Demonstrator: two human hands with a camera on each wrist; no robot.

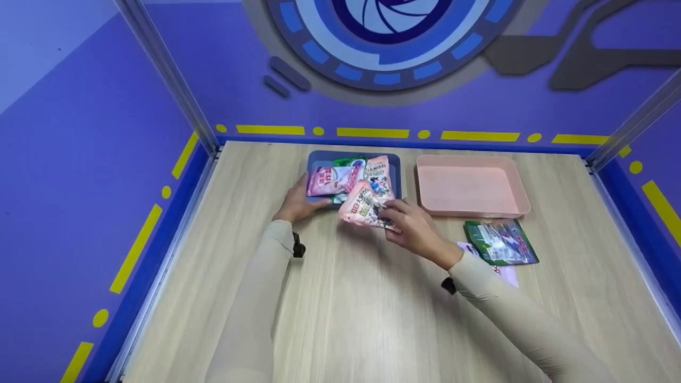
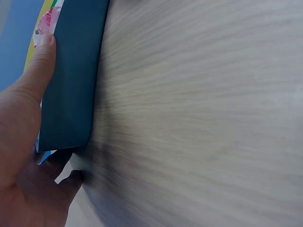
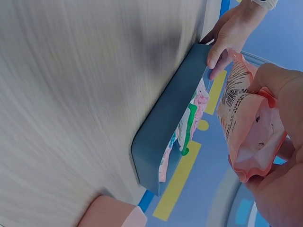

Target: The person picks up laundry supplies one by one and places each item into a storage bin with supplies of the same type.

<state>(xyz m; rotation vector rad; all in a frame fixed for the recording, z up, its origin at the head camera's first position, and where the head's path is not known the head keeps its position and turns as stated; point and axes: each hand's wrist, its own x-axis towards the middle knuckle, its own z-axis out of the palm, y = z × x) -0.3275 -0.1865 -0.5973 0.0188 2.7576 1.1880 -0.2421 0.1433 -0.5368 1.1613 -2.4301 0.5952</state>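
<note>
My left hand point(image 1: 299, 203) grips the near left corner of a blue tray point(image 1: 321, 155). In the left wrist view its thumb lies at the rim of the tray's wall point(image 2: 75, 71), the fingers bent round the corner. Several snack pouches lie in that tray: a pink-purple one point(image 1: 325, 182), a pale pink one point(image 1: 379, 171) and one with a green edge point(image 1: 347, 161). Over the tray's near edge, my right hand point(image 1: 417, 227) pinches a pink pouch point(image 1: 357, 208) by its side. The right wrist view shows the back of this pouch point(image 3: 236, 101), printed with a barcode.
A pink tray point(image 1: 471, 189) with nothing in it stands right of the blue one. In front of it lies a green-edged pouch point(image 1: 503, 242), partly covering a pale purple packet point(image 1: 509, 275). Blue-purple panels point(image 1: 255, 114) wall in the wooden table point(image 1: 340, 319) at the back and sides.
</note>
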